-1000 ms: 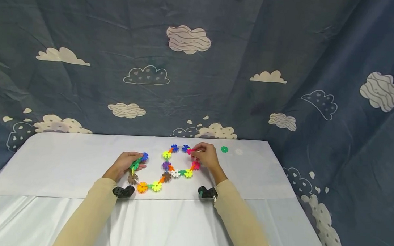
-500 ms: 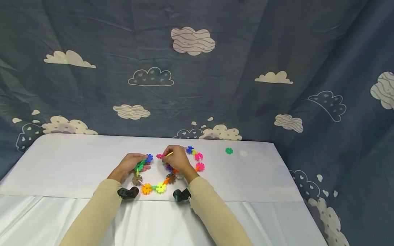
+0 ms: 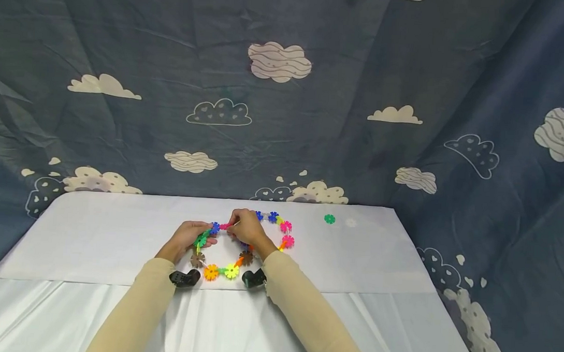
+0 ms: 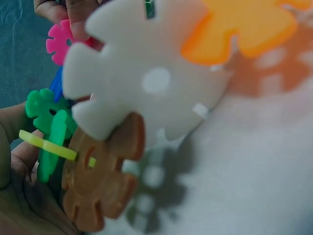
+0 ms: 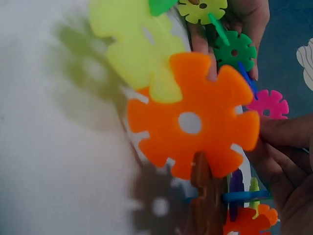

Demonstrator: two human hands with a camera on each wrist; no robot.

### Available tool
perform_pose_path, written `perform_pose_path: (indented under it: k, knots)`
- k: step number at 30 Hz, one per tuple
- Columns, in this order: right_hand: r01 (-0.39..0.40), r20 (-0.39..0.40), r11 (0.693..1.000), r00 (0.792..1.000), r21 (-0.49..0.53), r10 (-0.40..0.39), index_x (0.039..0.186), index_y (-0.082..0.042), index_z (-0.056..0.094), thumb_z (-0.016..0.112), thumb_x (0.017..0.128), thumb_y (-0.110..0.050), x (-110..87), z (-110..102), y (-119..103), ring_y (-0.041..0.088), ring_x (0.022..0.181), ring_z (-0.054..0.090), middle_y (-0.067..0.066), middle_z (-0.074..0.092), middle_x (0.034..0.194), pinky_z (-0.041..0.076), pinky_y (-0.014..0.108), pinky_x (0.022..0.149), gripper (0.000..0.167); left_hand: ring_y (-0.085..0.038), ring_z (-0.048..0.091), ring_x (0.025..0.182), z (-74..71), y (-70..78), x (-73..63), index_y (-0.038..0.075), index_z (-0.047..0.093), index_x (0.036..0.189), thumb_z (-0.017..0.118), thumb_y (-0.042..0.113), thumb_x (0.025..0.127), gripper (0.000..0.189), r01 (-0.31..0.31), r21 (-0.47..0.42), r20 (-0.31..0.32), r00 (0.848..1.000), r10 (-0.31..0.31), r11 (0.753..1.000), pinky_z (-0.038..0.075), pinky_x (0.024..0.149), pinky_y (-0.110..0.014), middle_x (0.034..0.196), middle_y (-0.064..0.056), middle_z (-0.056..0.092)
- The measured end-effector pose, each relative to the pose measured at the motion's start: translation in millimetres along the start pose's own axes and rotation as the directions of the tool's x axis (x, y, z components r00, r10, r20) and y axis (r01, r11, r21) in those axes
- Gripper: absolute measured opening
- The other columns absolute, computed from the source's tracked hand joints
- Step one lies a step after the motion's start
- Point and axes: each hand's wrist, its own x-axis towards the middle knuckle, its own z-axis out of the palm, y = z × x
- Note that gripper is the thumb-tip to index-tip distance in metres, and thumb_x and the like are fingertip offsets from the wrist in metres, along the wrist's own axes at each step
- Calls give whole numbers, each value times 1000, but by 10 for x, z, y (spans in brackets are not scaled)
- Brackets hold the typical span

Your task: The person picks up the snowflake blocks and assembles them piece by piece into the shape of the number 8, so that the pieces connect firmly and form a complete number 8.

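Observation:
A chain of slotted plastic snowflake discs curves over the white table, with brown, orange and yellow discs along its lower side. My left hand holds its left end by the green discs. A blue disc stands on edge at that end. My right hand pinches a pink disc between thumb and fingers, its rim right at the blue disc. In the left wrist view, a large white disc covers part of the hands' work.
The chain's second loop, with blue and pink discs, lies to the right, partly behind my right hand. A loose green disc and a white disc lie farther right. A dark cloud-print curtain hangs behind the table.
My right hand has moved left from the right loop, bringing the pink disc to the blue disc at the chain's left end. My left hand keeps its hold; the view has shifted slightly.

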Motion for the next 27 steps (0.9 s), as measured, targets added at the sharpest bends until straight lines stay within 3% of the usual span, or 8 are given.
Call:
perform_pose_path:
  k: [9,16,27]
  knots:
    - [12,-29,999,1000,51,-11,73,-5,60,72,83,2,4,35,-1,9,54,60,1,65,68,47,18,51,17,-13,70,70,-11,0,-9,-13,47,130,47,17,103,40,-18,-9,6,1000,18,1000,57,66,-25,97,-15,71]
    - [-7,-39,995,999,97,11,74,-3,60,72,83,4,18,67,-2,14,58,65,4,68,69,49,18,51,16,-13,70,69,-2,8,-9,-12,50,128,49,20,102,40,-6,-3,8,1000,6,1000,57,64,-24,90,-10,72]
    - [51,-75,999,996,0,-50,68,-6,62,74,80,4,22,141,-27,8,62,56,-1,62,64,47,15,58,20,-13,69,64,55,2,-48,-15,46,130,50,18,102,43,-1,11,-61,998,2,1000,57,62,-23,82,-10,72]
